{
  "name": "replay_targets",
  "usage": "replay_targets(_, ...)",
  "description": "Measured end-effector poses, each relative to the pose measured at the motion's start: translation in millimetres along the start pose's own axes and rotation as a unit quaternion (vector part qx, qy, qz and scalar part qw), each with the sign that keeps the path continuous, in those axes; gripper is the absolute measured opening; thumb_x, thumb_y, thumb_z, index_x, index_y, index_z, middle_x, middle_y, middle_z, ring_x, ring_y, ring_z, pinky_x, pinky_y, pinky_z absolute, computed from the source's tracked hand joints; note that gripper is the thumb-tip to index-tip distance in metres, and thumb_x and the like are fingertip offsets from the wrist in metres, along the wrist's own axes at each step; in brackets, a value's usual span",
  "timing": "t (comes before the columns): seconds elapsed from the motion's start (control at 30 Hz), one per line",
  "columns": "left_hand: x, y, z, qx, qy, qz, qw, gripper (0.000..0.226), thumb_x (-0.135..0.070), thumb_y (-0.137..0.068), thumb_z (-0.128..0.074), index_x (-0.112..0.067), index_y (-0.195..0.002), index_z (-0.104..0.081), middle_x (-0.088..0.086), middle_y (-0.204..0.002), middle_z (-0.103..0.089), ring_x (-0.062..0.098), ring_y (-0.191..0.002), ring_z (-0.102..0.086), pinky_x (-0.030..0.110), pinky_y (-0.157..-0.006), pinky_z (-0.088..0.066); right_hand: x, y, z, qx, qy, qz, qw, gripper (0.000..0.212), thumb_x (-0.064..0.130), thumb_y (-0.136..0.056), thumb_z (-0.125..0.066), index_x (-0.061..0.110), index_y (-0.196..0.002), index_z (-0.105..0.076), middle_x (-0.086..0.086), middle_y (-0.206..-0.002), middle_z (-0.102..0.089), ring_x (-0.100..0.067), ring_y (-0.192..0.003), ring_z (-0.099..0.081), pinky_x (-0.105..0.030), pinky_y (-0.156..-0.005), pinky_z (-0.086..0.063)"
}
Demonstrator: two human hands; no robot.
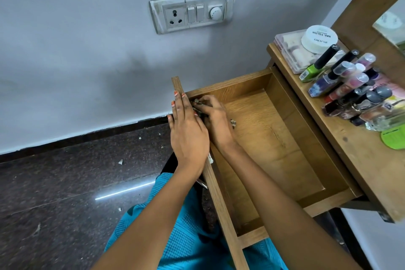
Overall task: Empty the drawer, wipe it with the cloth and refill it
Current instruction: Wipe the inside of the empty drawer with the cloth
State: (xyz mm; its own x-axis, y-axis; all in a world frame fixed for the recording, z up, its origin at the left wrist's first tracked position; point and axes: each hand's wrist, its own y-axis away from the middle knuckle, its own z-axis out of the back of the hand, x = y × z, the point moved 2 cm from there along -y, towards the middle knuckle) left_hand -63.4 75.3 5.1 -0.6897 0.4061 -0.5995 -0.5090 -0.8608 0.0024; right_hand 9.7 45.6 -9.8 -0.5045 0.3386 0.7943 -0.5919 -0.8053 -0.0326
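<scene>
The wooden drawer (271, 142) is pulled out, and its floor is bare apart from one corner. My right hand (215, 118) is inside at the far corner behind the drawer front (221, 204), fingers curled over a dark, crumpled cloth (197, 102). Only small bits of the cloth show around my fingers. My left hand (188, 136) lies flat over the top edge of the drawer front with its fingers straight, right beside my right hand and touching the cloth.
On the tabletop (341, 138) to the right stand several nail polish bottles (350, 85), a white jar (319, 38) on a clear box (291, 50), and a green item (394, 140). A socket plate (192, 12) is on the wall. Dark stone floor (65, 193) lies to the left.
</scene>
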Motion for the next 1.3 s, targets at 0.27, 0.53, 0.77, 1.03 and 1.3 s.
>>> replay_targets(0.27,0,-1,-1,-0.009,-0.004,-0.002,1.0,0.052,-0.013,-0.098,-0.025,-0.012,-0.147,-0.009,0.002,-0.156,-0.002,0.015,-0.144,-0.001,0.03,-0.118,-0.002,-11,-12,1,-0.03,0.108,0.047,0.993,0.012,0.038,-0.078,-0.062,0.037,-0.078,-0.05,-0.003,-0.085,-0.056,-0.024,-0.081,-0.053,-0.044,-0.077,-0.047)
replay_targets(0.53,0,-1,1,-0.004,-0.008,-0.013,1.0,0.052,-0.011,-0.097,-0.027,-0.008,-0.146,-0.011,0.005,-0.156,-0.004,0.019,-0.144,-0.002,0.033,-0.119,-0.006,-11,31,12,0.031,0.019,-0.018,0.999,0.025,-0.009,-0.087,-0.048,0.014,-0.09,-0.056,0.005,-0.089,-0.046,0.005,-0.073,-0.049,-0.008,-0.065,-0.039)
replay_targets(0.77,-5,-1,8,0.012,-0.052,-0.034,0.998,0.051,-0.013,-0.098,-0.026,-0.005,-0.145,-0.011,0.011,-0.156,-0.004,0.023,-0.144,0.0,0.033,-0.117,-0.001,-14,64,19,0.057,0.015,-0.046,0.997,0.034,-0.011,-0.085,-0.051,-0.003,-0.117,-0.059,0.005,-0.102,-0.045,-0.027,-0.115,-0.049,-0.005,-0.093,-0.032)
replay_targets(1.03,-37,41,16,0.054,0.099,-0.094,0.989,0.04,-0.007,-0.095,-0.038,-0.006,-0.136,-0.04,0.007,-0.147,-0.036,0.017,-0.138,-0.028,0.02,-0.112,-0.014,-14,78,59,-0.104,-0.073,-0.183,0.975,0.04,0.011,-0.085,-0.063,0.005,-0.124,-0.056,-0.005,-0.125,-0.048,-0.007,-0.112,-0.043,-0.007,-0.092,-0.027)
replay_targets(1.3,-65,96,7,0.294,0.362,0.012,0.885,0.036,-0.044,-0.093,-0.042,-0.023,-0.118,-0.059,-0.008,-0.105,-0.066,-0.002,-0.093,-0.06,0.011,-0.079,-0.046,-7,114,94,-0.215,-0.185,-0.254,0.925,0.033,0.028,-0.081,-0.066,0.028,-0.113,-0.058,-0.003,-0.118,-0.054,-0.016,-0.105,-0.055,-0.04,-0.095,-0.048)
